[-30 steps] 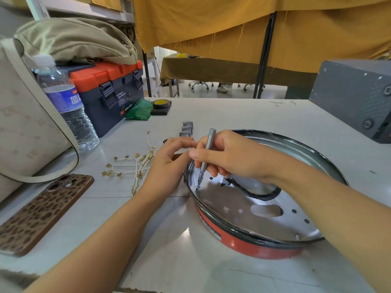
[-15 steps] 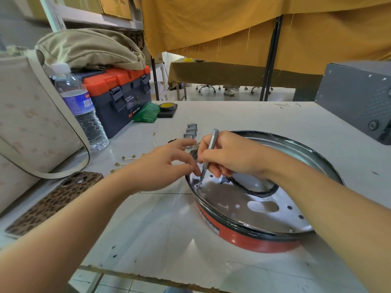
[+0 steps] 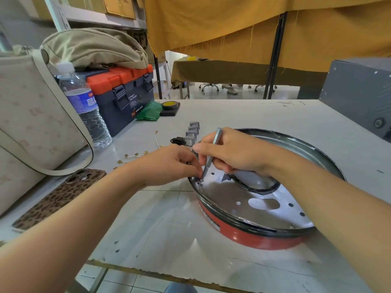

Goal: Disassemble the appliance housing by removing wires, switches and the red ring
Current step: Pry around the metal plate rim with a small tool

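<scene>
White work table (image 3: 243, 115): carries every item listed below.

Round appliance housing (image 3: 260, 210), shallow, with red outer ring (image 3: 249, 240), black rim and silver perforated metal plate inside: lies flat on the table at centre-right, near the front edge. A black gasket loop (image 3: 262, 188) rests on the plate.

Cream handbag (image 3: 27, 123) with long strap: stands at the far left. Navy toolbox with orange lid (image 3: 124, 96): behind it, with a beige cloth bag (image 3: 93, 47) on top. Clear plastic water bottle (image 3: 84, 104): upright, between handbag and toolbox.

Phone in leopard-print case (image 3: 57, 197): flat, left of the forearms.

Right hand (image 3: 230, 153): fingers curled round a slim grey metal screwdriver (image 3: 211, 153), tip down at the plate's left edge beside a small screw (image 3: 200, 181).

Left hand (image 3: 169, 163): fingertips pinched narrow at the housing rim, just beside the screwdriver tip; what they pinch cannot be told.

4 grey square switches (image 3: 192, 132): in a row behind the hands, off the housing. Loose white wires with brass terminals (image 3: 135, 155): on the table to the left of the hands.
</scene>
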Motion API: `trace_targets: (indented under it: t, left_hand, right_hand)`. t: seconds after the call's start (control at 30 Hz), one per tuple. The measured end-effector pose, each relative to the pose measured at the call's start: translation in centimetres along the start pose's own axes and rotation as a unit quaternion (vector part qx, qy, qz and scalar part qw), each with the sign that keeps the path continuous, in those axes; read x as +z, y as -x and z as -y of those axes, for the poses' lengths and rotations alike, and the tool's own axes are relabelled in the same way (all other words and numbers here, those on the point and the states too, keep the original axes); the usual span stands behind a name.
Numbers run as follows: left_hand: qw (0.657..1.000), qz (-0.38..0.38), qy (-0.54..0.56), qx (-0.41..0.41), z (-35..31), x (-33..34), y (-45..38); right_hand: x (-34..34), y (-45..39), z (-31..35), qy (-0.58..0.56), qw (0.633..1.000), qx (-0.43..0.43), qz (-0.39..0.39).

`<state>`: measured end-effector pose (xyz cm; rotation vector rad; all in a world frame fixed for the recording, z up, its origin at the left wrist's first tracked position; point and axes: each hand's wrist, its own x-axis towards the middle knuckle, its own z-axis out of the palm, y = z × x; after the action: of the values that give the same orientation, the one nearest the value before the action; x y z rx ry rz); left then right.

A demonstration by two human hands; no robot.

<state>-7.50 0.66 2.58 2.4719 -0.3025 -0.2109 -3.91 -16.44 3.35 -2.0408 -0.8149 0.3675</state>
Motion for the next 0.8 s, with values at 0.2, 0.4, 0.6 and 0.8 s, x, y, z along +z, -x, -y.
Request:
trace_targets:
  t: [0.2, 0.4, 0.6, 0.8]
  left_hand:
    - [0.999, 0.038, -0.022, -0.016, -0.73, -0.33, -0.15]
    - [0.998, 0.05, -0.03, -0.033, -0.76, -0.49, -0.58]
    - [0.998, 0.051, -0.02, -0.031, -0.47, -0.49, -0.78]
    - [0.997, 0.066, -0.034, -0.028, -0.59, -0.78, -0.87]
  right_hand:
    - [0.08, 0.02, -0.06, -0.013, 1.0, 0.027, -0.005]
    - [-0.22, 0.0, 0.03, -0.023, 1.0, 0.019, -0.003]
    - [-0.26, -0.02, 0.09, -0.018, 1.0, 0.019, -0.015]
    - [-0.22, 0.08, 0.1, -0.015, 0.999, 0.021, -0.024]
